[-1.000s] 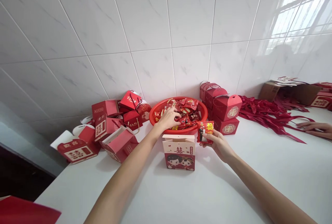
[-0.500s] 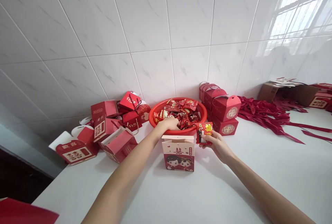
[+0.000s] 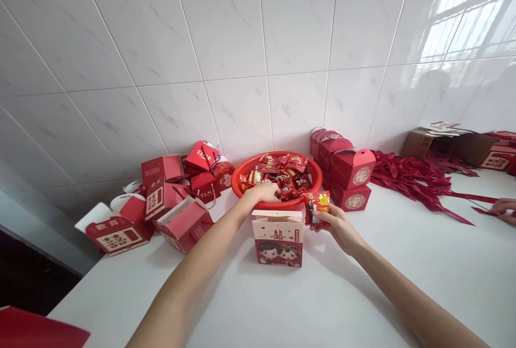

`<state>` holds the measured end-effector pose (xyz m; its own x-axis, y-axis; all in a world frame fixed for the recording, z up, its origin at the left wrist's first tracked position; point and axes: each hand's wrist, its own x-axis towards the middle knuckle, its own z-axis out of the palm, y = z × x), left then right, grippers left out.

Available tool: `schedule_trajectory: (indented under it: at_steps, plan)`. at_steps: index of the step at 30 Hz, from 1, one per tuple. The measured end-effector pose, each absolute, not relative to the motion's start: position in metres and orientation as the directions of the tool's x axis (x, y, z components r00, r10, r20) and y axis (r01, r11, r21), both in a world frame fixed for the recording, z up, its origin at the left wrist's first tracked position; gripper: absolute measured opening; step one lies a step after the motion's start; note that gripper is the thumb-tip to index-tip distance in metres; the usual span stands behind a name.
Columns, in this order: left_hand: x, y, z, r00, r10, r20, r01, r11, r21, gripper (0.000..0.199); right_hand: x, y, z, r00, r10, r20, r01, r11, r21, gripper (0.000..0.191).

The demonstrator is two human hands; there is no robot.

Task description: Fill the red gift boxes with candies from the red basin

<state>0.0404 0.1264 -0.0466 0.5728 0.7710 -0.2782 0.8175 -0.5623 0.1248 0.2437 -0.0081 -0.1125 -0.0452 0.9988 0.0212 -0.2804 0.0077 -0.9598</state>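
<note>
My left hand [image 3: 266,192] reaches into a red plastic basket [image 3: 237,189] heaped with small red candy packets [image 3: 296,162]. Its fingertips are curled down among the packets, so what they grip is hidden. In my right hand [image 3: 336,224] a red and gold candy packet [image 3: 316,208] is pinched between thumb and fingers, just right of the box's top. Upright between my forearms stands an open-topped paper gift box [image 3: 279,246], cream above and red below, with two cartoon figures on its front.
Several red gift boxes [image 3: 121,232] lie jumbled at left. Stacked red boxes [image 3: 352,168] stand right of the basket. Beyond them are dark red ribbons [image 3: 407,176] and a cardboard carton [image 3: 417,143]. Another person's hand [image 3: 503,211] is at the right edge. A tiled wall [image 3: 234,111] rises behind.
Another person's hand has come in at the right edge, by the loose ribbon end. My two hands have hardly moved, and the packet stays in my right hand.
</note>
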Motion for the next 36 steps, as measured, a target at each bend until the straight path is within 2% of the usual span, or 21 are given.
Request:
schedule_trajectory:
  at_steps: [5,12,18,24,29,36]
  plan:
    - [0.041,0.134,-0.051,0.552,0.768,-0.325,0.832,-0.53,0.162,0.033,0.244,-0.008,-0.113,-0.054,0.998,0.02,-0.271,0.005,-0.963,0.038]
    - [0.041,0.133,-0.047,0.598,0.716,-0.361,0.801,-0.52,0.296,0.038,0.245,-0.007,-0.115,-0.056,0.998,0.02,-0.264,0.005,-0.965,0.037]
    - [0.039,0.138,-0.053,0.622,0.681,-0.386,0.781,-0.509,0.361,0.047,0.245,-0.006,-0.117,-0.076,0.997,0.028,-0.255,0.008,-0.967,0.035]
    - [0.036,0.141,-0.053,0.648,0.631,-0.427,0.757,-0.473,0.451,0.036,0.244,-0.007,-0.116,-0.064,0.998,0.014,-0.255,-0.003,-0.967,0.037]
    - [0.038,0.142,-0.054,0.62,0.645,-0.447,0.778,-0.427,0.462,0.031,0.246,-0.006,-0.116,-0.065,0.998,0.019,-0.252,0.002,-0.968,0.037]
    - [0.04,0.138,-0.051,0.672,0.658,-0.339,0.718,-0.467,0.516,0.021,0.246,-0.007,-0.115,-0.074,0.997,0.023,-0.251,0.004,-0.968,0.036]
